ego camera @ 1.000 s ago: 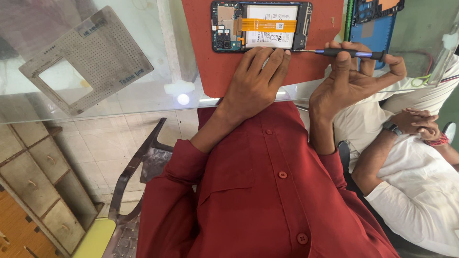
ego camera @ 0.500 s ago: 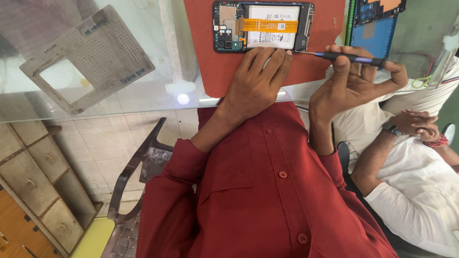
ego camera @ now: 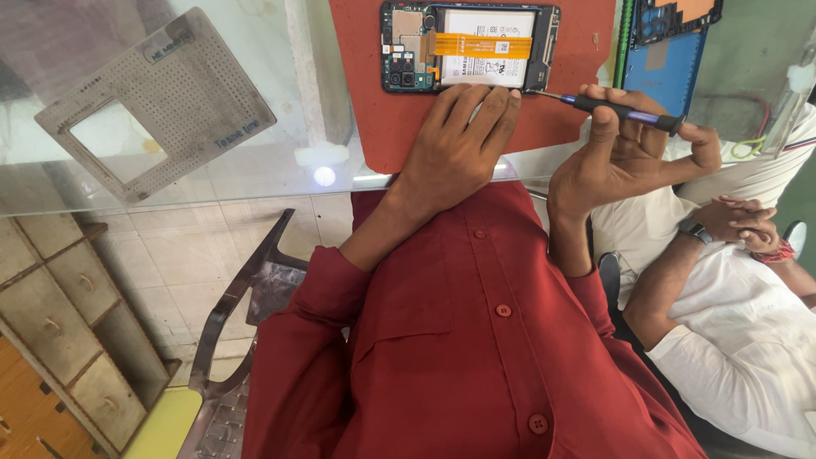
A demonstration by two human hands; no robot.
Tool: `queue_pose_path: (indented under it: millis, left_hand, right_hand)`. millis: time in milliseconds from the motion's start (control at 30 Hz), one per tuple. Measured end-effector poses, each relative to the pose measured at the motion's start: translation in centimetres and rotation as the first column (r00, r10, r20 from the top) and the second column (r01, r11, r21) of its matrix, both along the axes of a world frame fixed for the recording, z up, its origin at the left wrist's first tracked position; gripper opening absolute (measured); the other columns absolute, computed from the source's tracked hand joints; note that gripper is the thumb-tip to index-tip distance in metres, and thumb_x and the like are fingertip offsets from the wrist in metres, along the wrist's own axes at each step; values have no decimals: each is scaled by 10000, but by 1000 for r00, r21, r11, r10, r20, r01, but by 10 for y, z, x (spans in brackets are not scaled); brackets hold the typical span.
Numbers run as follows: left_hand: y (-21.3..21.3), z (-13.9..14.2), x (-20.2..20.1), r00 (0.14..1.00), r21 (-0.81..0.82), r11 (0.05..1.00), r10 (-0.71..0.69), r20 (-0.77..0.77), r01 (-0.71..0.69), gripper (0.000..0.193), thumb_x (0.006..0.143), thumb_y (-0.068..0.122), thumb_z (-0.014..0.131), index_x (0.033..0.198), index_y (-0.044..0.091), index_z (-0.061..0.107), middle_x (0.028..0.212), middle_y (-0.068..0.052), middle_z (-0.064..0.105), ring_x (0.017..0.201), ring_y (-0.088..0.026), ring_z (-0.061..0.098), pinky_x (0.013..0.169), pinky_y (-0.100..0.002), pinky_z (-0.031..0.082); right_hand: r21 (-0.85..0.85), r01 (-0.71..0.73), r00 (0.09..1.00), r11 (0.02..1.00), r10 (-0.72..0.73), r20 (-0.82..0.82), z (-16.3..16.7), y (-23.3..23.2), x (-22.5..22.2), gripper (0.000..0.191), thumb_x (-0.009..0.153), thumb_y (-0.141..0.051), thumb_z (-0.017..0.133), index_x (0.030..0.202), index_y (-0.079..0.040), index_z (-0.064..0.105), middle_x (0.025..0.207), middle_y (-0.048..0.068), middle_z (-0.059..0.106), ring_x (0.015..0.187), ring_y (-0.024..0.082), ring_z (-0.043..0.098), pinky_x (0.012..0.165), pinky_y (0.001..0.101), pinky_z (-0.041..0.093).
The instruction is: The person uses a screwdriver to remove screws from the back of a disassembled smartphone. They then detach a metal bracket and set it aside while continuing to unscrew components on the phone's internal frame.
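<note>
Glass tabletop (ego camera: pixel 212 183), tiled floor (ego camera: pixel 178 272), wooden drawers (ego camera: pixel 59 331).

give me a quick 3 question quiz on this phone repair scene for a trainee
1. True or false: the opened phone lies on a red mat.
2. Which hand holds the screwdriver? A) left hand B) right hand C) neither
3. Fill in: the left hand rests its fingertips on the phone's near ____.

Key:
1. True; the mat lies on the glass table.
2. B; the right hand grips the dark handle, with the tip at the phone's lower right corner.
3. Edge.
</note>
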State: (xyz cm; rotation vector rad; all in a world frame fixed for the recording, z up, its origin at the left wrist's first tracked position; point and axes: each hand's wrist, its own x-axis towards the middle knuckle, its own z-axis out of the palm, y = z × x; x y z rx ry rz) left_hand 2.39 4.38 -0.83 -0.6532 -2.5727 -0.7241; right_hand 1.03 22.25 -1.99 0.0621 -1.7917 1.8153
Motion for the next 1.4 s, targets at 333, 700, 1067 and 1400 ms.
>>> queue_pose_path:
  millis: [333, 700, 1067, 1400]
  left_hand:
    - [-1, -3, 1, 1000, 5, 1000, 1, 3, -1, 330, 984, 80, 645, 1273, -78, 650, 1228, -152, 639, 1186, -293, 599, 1049, -450, 503]
    - [0, -3, 1, 1000, 25, 1000, 5, 5, -6, 336, 977, 68, 646, 1278, -81, 646, 1235, -147, 628, 1185, -286, 595, 1044, -446, 506]
    - [-5, 5, 3, 990, 74, 987, 142, -7, -141, 378, 965, 36, 666, 1318, -93, 631, 1316, -174, 577, 1236, -326, 562, 1128, -496, 468]
    - [-17, 9, 8, 965, 211, 942, 244, 98, -260, 401, 1024, 90, 709, 1394, -32, 614, 1433, -154, 533, 1313, -347, 505, 1149, -503, 434]
  right_hand:
    - [131, -1, 1000, 991, 5, -30, -1, 0, 6, 589, 1060, 101, 707, 1295, -182, 248, 1091, 213, 682, 934, 265, 738, 905, 400, 687]
    - [419, -317, 940, 851, 340, 20, 31, -3, 0, 515, 1045, 173, 607, 1251, -151, 264, 1204, 307, 632, 1098, 379, 716, 906, 416, 663]
    - [645, -433, 886, 630, 429, 175, 59, -5, -20, 574, 944, 150, 771, 1142, -67, 278, 1227, 352, 603, 1133, 371, 668, 970, 439, 645]
    - [412, -483, 875, 773, 411, 254, 64, -3, -13, 570, 1056, 89, 722, 1177, -103, 200, 1251, 244, 617, 1160, 269, 708, 941, 321, 608]
